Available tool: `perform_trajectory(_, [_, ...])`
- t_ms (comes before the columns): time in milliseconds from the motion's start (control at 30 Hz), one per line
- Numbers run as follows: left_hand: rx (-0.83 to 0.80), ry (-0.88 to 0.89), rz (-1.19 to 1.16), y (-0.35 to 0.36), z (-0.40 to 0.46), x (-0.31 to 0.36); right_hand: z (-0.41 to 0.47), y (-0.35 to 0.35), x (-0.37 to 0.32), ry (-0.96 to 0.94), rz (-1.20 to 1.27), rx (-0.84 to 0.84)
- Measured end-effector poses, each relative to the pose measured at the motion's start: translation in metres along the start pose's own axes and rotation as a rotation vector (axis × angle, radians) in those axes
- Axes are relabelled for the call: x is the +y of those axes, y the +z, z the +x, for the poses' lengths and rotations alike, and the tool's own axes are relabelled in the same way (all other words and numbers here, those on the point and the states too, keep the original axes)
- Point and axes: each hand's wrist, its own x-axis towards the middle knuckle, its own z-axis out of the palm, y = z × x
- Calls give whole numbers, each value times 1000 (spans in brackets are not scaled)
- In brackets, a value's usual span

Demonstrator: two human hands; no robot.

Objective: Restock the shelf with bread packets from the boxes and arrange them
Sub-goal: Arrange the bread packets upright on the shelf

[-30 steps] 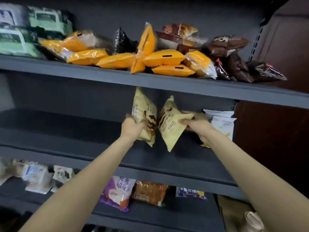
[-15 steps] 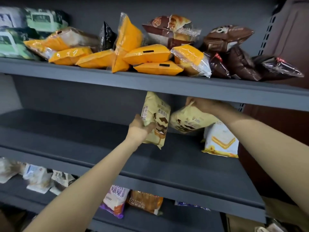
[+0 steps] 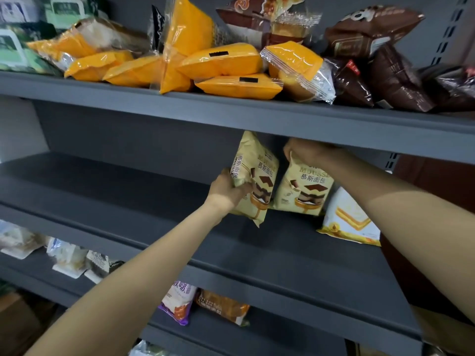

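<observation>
The right hand (image 3: 307,151) has risen from the side of its mousse packet (image 3: 303,187) to pinch the top seal, and the packet, tilted a second ago and lying almost sideways half a second ago, now stands upright on the middle shelf (image 3: 154,201), touching the white cake packet (image 3: 347,222) at its 4 o'clock. The left hand (image 3: 226,190) has turned its own mousse packet (image 3: 257,178) nearly upright, just beside the other.

Single head-worn view, facing forward and slightly up, close to grey shelf (image 3: 257,119), wide-angle
</observation>
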Motion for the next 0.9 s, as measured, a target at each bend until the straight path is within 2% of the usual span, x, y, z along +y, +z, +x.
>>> perform_trajectory(67, [-5,-7,-16,1,2,-1,4,13,1,14,-53,-21])
perform_trajectory(167, [-16,-28,-32,-1,4,-5,-2,36,4,112,-4,-20])
perform_trajectory(233, [-35,-41,-60,-5,4,-10,-6,52,13,66,-98,23])
perform_trajectory(333, [-90,-59,-155,-13,1,-14,-18,59,21,-12,-71,144])
perform_trajectory(433, [-132,-82,-266,-13,-3,-15,-39,51,18,-2,293,308])
perform_trajectory(467, [-153,-97,-307,-11,-4,-14,-48,49,17,16,467,277])
perform_trajectory(533, [-228,-125,-411,-4,-5,-12,-70,46,14,57,867,62])
perform_trajectory(567, [-264,-135,-446,3,-5,-10,-80,46,14,41,913,-2])
perform_trajectory(600, [-288,-133,-440,11,-4,-7,-86,46,16,14,905,18])
perform_trajectory(733, [-281,-10,-213,44,7,5,-93,44,25,26,875,314])
perform_trajectory(900, [-222,10,28,81,23,0,-89,62,53,108,536,455])
